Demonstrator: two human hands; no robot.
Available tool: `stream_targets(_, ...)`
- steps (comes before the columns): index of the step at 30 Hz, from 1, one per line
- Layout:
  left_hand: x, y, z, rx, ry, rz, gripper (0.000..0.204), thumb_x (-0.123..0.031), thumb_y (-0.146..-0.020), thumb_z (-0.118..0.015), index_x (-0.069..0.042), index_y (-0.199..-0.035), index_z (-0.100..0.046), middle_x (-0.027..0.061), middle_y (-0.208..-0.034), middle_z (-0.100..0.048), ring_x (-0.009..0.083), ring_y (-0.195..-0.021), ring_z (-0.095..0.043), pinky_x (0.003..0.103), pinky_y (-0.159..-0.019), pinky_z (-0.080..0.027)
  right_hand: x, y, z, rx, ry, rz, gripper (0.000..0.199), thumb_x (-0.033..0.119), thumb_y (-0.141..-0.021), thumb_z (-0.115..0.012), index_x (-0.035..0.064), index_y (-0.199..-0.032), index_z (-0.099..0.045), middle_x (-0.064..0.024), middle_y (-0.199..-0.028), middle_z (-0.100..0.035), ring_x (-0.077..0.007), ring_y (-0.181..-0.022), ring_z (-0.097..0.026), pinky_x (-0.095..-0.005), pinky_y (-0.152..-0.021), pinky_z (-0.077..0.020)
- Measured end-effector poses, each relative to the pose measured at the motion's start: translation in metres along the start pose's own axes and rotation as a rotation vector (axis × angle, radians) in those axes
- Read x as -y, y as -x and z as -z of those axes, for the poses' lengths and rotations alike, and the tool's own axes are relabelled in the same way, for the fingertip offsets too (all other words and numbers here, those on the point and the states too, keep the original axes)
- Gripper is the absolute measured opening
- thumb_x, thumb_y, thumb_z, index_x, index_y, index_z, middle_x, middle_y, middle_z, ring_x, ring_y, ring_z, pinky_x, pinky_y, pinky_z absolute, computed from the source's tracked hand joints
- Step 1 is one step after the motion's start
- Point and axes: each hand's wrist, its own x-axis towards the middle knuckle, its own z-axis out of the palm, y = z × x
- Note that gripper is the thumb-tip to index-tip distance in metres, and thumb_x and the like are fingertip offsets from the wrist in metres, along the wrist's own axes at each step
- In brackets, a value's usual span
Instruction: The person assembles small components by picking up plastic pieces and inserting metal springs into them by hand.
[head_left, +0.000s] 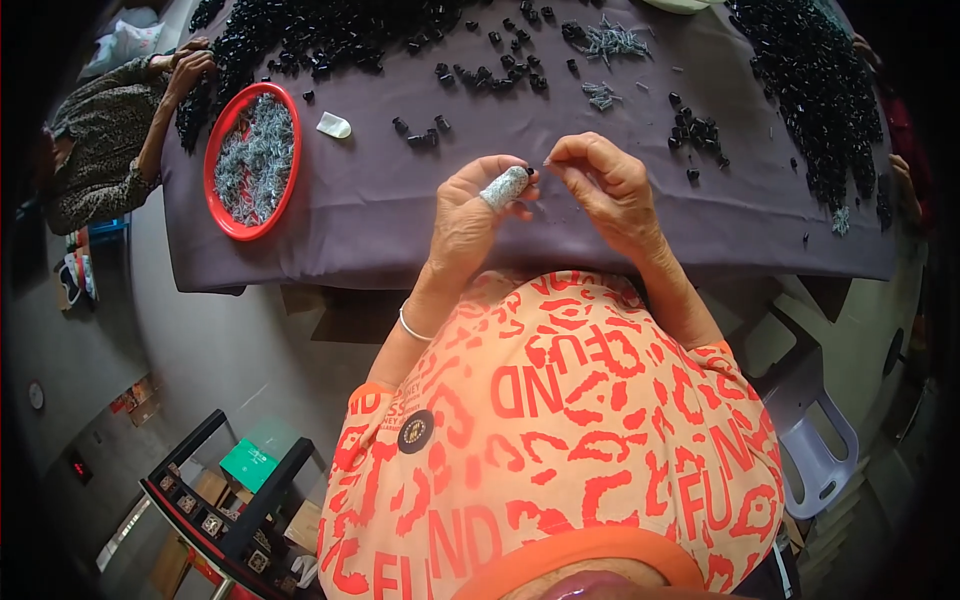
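Note:
Above the table's near edge, my left hand (466, 218) pinches a small black plastic piece (531, 172) at its fingertips. A silvery-grey finger cover (505, 188) wraps one digit of that hand. Close by on the right, my right hand (612, 192) has thumb and forefinger pressed together. Something tiny and pale shows at their tips, too small to name. The two hands are apart by a narrow gap. Beyond them lie several loose black pieces (423, 140) and a small heap of thin grey pins (601, 96).
A red basin (209, 172) full of grey pins stands at the left, beside a white finger cover (334, 125). Large heaps of black pieces (800, 90) cover the dark tablecloth's (350, 215) far side and right. Another person's hand (190, 62) reaches in at left. A plastic chair (815, 440) stands lower right.

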Motion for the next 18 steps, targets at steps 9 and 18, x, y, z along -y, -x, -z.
stream_targets(9, 0.000, 0.009, -0.011, -0.080, -0.171, -0.168, 0.015, -0.007, -0.088, -0.062, 0.003, -0.099, -0.062, 0.0096, -0.092, -0.066, 0.0141, -0.079, -0.064, 0.024, -0.066, -0.052, 0.010, 0.003, -0.011, -0.073, 0.353, 0.296, 0.015, -0.007, -0.078, -0.061, -0.0011, -0.091, -0.059, -0.0089, -0.081, -0.060, -0.0166, -0.072, -0.061, -0.0266, -0.063, -0.0483)
stream_targets(18, 0.010, 0.012, -0.011, -0.180, -0.463, -0.372, 0.013, 0.005, -0.084, -0.060, 0.003, -0.097, -0.062, 0.0050, -0.085, -0.064, 0.0098, -0.076, -0.061, 0.022, -0.068, -0.050, 0.010, 0.003, -0.015, -0.028, 0.546, 0.365, 0.016, -0.007, -0.075, -0.061, 0.0000, -0.089, -0.058, -0.0118, -0.081, -0.061, -0.0264, -0.072, -0.061, -0.0317, -0.062, -0.0489)
